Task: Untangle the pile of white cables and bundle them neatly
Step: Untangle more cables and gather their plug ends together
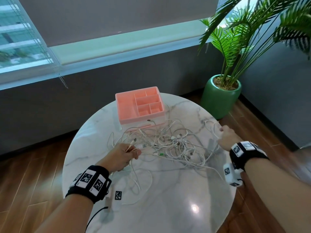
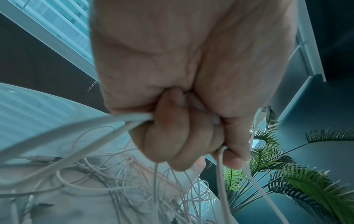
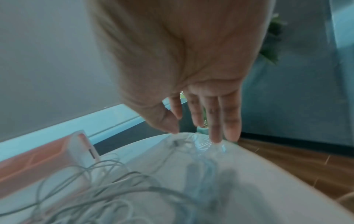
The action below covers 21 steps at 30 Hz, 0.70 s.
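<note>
A: From overhead, the tangled pile of thin white cables (image 1: 170,145) sprawls on the round white marble table (image 1: 168,207), just in front of the one pink plastic compartment organiser (image 1: 139,103). Two hands; cables too knotted to count.

B: The left wrist view shows the left hand (image 2: 184,121) fisted round several strands. A hard pull could cinch the knots, I'd say.

A: In the right wrist view the right hand (image 3: 193,97) has straight fingers (image 3: 231,121) reaching a connector at the table's edge, right of the organiser. Loops might drag the organiser or slip off.
</note>
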Each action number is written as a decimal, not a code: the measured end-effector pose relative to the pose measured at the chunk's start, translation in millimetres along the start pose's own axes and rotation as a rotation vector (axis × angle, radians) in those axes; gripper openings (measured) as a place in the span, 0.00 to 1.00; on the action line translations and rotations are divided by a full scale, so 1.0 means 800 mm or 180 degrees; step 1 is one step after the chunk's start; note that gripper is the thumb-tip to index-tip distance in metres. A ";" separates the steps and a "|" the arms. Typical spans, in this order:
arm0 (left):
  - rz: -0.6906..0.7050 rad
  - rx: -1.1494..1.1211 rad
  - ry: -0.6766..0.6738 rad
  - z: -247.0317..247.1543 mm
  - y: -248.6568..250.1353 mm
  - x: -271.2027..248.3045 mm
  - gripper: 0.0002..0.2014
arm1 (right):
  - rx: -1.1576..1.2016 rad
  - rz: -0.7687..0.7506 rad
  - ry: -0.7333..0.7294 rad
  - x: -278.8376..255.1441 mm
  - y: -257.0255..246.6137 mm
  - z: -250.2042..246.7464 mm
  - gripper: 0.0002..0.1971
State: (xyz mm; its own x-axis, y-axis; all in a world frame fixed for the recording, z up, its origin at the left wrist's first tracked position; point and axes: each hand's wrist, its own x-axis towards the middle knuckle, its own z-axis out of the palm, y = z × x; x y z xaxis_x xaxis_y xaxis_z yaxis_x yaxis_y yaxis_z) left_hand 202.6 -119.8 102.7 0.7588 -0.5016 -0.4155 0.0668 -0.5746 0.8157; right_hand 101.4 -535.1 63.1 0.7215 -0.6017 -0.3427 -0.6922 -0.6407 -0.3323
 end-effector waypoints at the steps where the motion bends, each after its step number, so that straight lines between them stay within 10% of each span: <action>1: -0.0001 0.0024 -0.0006 -0.001 0.001 -0.002 0.15 | 0.0061 -0.0030 0.0010 0.008 -0.013 0.005 0.29; 9: -0.0156 0.0285 -0.0045 -0.001 -0.010 -0.008 0.13 | -0.0892 -0.1412 -0.0072 0.021 -0.083 0.071 0.19; 17: -0.0232 -0.0284 0.0244 -0.008 -0.029 -0.012 0.13 | -0.1285 -0.1591 -0.0020 0.016 -0.100 0.099 0.04; 21: -0.0045 -0.0898 0.0496 -0.013 -0.022 -0.013 0.20 | 0.0407 -0.1743 0.0551 0.009 -0.128 0.058 0.03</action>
State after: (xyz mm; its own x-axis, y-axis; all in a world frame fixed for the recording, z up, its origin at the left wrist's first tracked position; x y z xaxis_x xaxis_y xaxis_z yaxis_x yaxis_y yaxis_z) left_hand 200.4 -97.5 96.7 0.8452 -0.3773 -0.3786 0.2384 -0.3679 0.8988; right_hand 176.0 -451.9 54.1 0.9598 -0.2754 0.0536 -0.2070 -0.8239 -0.5276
